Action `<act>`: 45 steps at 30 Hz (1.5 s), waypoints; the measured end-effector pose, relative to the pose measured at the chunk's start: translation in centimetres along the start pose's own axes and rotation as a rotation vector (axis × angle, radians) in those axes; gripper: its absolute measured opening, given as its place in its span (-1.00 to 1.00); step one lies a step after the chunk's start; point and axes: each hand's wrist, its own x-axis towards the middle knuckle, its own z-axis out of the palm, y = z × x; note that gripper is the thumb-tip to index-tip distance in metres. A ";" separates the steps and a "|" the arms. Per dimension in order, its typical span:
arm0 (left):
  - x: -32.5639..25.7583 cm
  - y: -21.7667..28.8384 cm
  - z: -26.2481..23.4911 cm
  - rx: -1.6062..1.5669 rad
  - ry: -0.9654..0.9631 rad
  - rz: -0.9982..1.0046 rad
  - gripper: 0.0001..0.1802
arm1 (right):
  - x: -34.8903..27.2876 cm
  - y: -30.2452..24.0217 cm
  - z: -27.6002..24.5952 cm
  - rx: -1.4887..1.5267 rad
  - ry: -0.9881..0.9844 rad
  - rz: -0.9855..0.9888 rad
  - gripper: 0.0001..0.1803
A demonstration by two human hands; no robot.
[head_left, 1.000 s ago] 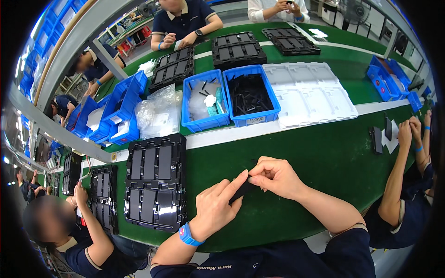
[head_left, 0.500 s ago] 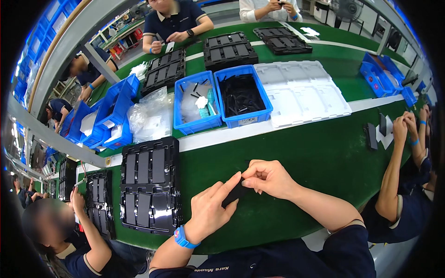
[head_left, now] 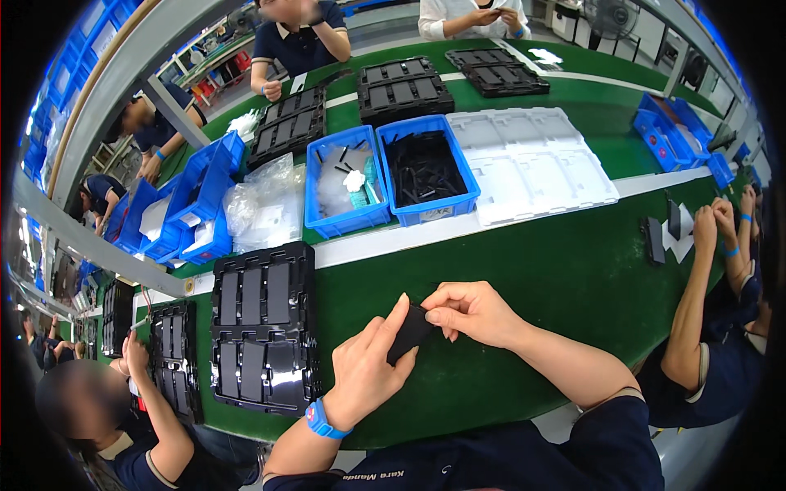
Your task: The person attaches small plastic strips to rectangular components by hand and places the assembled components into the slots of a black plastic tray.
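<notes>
A flat, dark rectangular piece is held above the green table in front of me. My left hand grips it along its edges, thumb on the near side and index finger stretched along the far side. My right hand pinches at the piece's upper right corner, thumb and fingertips together; whether a small part lies between them is hidden. To the left of my hands lies a glossy black tray with several similar dark flat pieces in its slots.
Beyond my hands stand a blue bin of black strips and another blue bin with bags. A white molded tray lies beside them. Co-workers sit left, right and across. A grey metal post rises at the left.
My left index finger has lifted off the right fingertips, and more of the dark piece shows. My right hand has shifted slightly. A person across has raised one hand toward the head.
</notes>
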 end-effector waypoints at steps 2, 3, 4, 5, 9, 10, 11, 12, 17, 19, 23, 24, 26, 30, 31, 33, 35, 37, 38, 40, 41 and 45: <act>0.0 0.0 0.0 0.009 0.014 0.004 -0.13 | 0.1 0.0 0.0 0.001 -0.014 0.028 -0.86; 0.0 0.0 0.1 0.017 -0.001 -0.002 -0.13 | 0.1 0.1 0.0 0.000 -0.012 0.029 -0.86; 0.0 0.1 0.1 0.024 -0.017 -0.008 -0.13 | 0.0 0.1 0.0 -0.009 0.007 0.036 -0.86; 0.1 0.1 0.1 0.020 -0.019 -0.003 -0.13 | -0.1 0.1 -0.1 -0.018 0.032 0.042 -0.87; 0.2 0.4 0.2 0.015 -0.068 -0.027 -0.14 | -0.1 0.4 -0.1 0.003 0.044 -0.037 -0.90; 0.1 0.4 0.1 0.004 -0.051 -0.038 -0.15 | 0.2 0.5 -0.1 0.006 0.018 -0.021 -0.90; 0.1 0.5 -0.1 -0.023 -0.045 -0.068 -0.17 | 0.4 0.7 0.0 0.009 -0.003 -0.004 -0.90; 0.0 0.5 -0.1 -0.032 -0.036 -0.069 -0.19 | 0.5 0.8 0.1 0.062 -0.015 -0.002 -0.89; 0.4 0.1 0.6 -0.059 0.011 -0.002 -0.19 | 0.1 0.9 -0.1 0.054 0.012 0.029 -0.88; 0.3 0.0 0.6 -0.043 0.009 -0.009 -0.19 | 0.1 1.1 -0.1 0.006 0.048 -0.042 -0.83; 0.1 0.2 0.0 0.003 -0.013 -0.028 -0.19 | 0.1 0.0 -0.4 -0.048 0.011 -0.049 -0.83; 0.2 0.3 0.0 0.001 -0.015 -0.032 -0.19 | 0.1 -0.2 -0.7 -0.061 0.016 -0.051 -0.84; 0.4 0.5 0.0 -0.018 -0.079 -0.067 -0.19 | 0.0 -0.1 -0.9 -0.083 0.018 -0.044 -0.85; 0.1 0.5 0.0 -0.038 -0.064 -0.084 -0.19 | 0.2 0.0 -0.2 -0.053 0.019 -0.047 -0.85; 0.1 0.4 0.2 -0.052 -0.065 -0.082 -0.19 | 0.2 0.2 -0.2 -0.041 0.025 -0.046 -0.85; 0.1 0.4 0.4 -0.068 -0.068 -0.080 -0.19 | 0.2 0.4 -0.3 -0.029 0.032 -0.044 -0.85; 0.2 0.4 0.5 -0.064 -0.050 -0.062 -0.19 | 0.1 0.4 -0.3 -0.034 0.043 -0.050 -0.84; 0.1 0.5 0.4 -0.049 -0.049 -0.060 -0.20 | 0.2 0.3 -0.3 -0.029 0.035 -0.043 -0.84; 0.1 0.5 0.3 -0.035 -0.049 -0.058 -0.21 | 0.2 0.3 -0.3 -0.025 0.029 -0.036 -0.84; 0.1 0.5 0.3 -0.023 -0.046 -0.047 -0.21 | 0.2 0.5 -0.5 -0.034 0.015 -0.045 -0.84; 0.0 0.5 0.3 -0.012 -0.044 -0.034 -0.22 | 0.2 0.5 -0.6 -0.042 0.003 -0.054 -0.84; 0.1 0.3 0.3 -0.007 -0.046 -0.014 -0.23 | 0.0 0.5 -0.4 -0.021 -0.007 -0.034 -0.85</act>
